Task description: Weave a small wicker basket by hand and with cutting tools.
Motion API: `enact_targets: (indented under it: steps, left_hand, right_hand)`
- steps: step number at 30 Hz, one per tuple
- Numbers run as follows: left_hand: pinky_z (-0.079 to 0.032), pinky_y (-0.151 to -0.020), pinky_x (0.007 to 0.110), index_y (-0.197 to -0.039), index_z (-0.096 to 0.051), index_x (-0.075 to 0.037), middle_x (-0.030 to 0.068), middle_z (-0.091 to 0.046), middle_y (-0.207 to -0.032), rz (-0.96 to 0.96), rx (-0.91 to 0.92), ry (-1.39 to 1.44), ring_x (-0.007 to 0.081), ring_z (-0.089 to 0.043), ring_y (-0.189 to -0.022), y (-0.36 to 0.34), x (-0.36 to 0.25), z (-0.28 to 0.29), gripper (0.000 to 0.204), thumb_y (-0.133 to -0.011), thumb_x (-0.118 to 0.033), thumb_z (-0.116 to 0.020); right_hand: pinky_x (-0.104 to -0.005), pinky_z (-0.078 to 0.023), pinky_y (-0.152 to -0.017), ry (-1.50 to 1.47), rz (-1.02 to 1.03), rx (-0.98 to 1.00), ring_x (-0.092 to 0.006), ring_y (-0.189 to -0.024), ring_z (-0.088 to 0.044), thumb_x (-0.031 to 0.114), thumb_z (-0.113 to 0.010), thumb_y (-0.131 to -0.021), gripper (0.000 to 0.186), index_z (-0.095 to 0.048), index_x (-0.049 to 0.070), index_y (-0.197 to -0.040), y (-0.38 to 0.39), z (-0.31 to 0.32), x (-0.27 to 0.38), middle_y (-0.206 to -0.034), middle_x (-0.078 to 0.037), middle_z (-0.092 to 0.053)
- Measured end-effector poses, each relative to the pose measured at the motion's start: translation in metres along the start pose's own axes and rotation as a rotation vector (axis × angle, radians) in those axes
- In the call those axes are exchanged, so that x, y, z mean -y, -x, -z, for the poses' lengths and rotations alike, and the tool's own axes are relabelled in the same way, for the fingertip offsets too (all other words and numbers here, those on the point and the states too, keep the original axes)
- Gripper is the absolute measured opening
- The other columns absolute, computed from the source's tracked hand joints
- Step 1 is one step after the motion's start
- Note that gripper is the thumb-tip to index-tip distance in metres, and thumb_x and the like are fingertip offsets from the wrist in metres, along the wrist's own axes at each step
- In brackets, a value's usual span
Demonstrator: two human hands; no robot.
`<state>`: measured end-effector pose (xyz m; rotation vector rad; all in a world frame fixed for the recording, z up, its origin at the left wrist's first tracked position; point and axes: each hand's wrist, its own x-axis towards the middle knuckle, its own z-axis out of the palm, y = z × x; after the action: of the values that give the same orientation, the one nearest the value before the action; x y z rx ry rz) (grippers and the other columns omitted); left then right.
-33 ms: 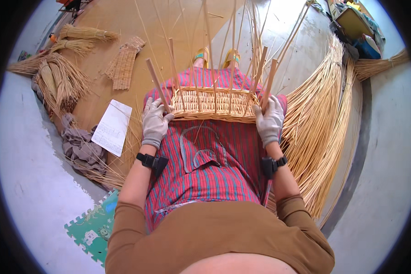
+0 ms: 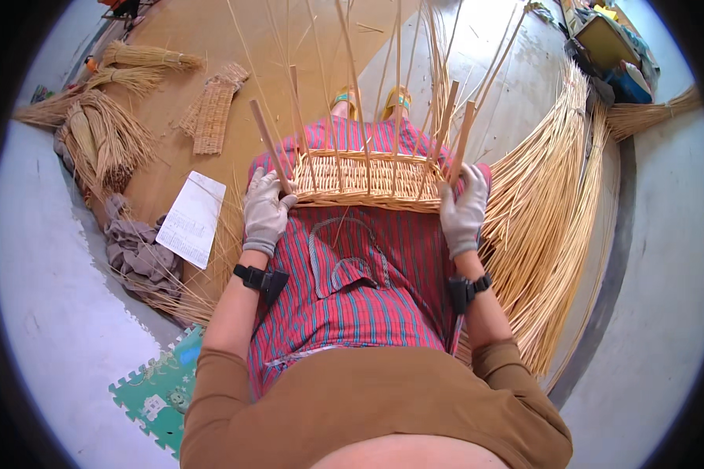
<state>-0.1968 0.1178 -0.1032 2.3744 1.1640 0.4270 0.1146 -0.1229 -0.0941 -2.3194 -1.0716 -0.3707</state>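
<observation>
A woven wicker basket base (image 2: 368,173) rests across my lap, with several thin upright stakes rising from its edges. Thicker wooden posts stand at its corners, among them a left post (image 2: 264,134) and a right post (image 2: 462,133). My left hand (image 2: 265,211), in a pale work glove, is closed around the base's left end beside the post's foot. On the right end, my gloved right hand (image 2: 464,207) grips the base next to the other post. Beneath the base lies a red striped apron (image 2: 352,313) over my legs.
Long willow rods (image 2: 551,227) lie in a large heap on my right. Bundles of shorter rods (image 2: 105,141) and a woven panel (image 2: 213,113) are on the floor at left. Nearer are a printed sheet (image 2: 193,219), a grey cloth (image 2: 139,248) and a green foam mat (image 2: 160,391).
My right hand has shifted slightly at the base's right end, its fingers now higher against the post. A few upright stakes sway a little. The left hand stays in place.
</observation>
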Motion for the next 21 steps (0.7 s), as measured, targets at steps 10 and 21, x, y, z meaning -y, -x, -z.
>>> enact_targets:
  steps: [10,21]
  left_hand:
    - [-0.059,-0.082,0.036,-0.126,-0.064,-0.004,0.0162,-0.072,-0.115,-0.012,0.018,0.830,0.0270,-0.072,-0.097,-0.003,-0.159,-0.035,0.024,-0.105,-0.012,-0.058]
    - [-0.051,-0.047,0.034,-0.116,-0.067,-0.004,0.0055,-0.078,-0.092,0.359,0.451,0.514,0.0185,-0.058,-0.043,-0.051,-0.147,-0.064,0.032,-0.107,-0.033,-0.056]
  right_hand:
    - [-0.0306,-0.049,-0.075,-0.811,-0.325,0.190,-0.0116,-0.076,-0.055,0.029,-0.072,-0.101,0.044,-0.060,0.000,-0.131,-0.065,-0.024,0.059,-0.087,-0.001,-0.061]
    - [-0.0284,-0.026,-0.044,-1.440,-0.725,0.090,-0.0084,-0.047,-0.036,0.054,-0.055,-0.105,0.049,-0.057,0.014,-0.079,-0.059,-0.051,0.058,-0.053,0.005,-0.038]
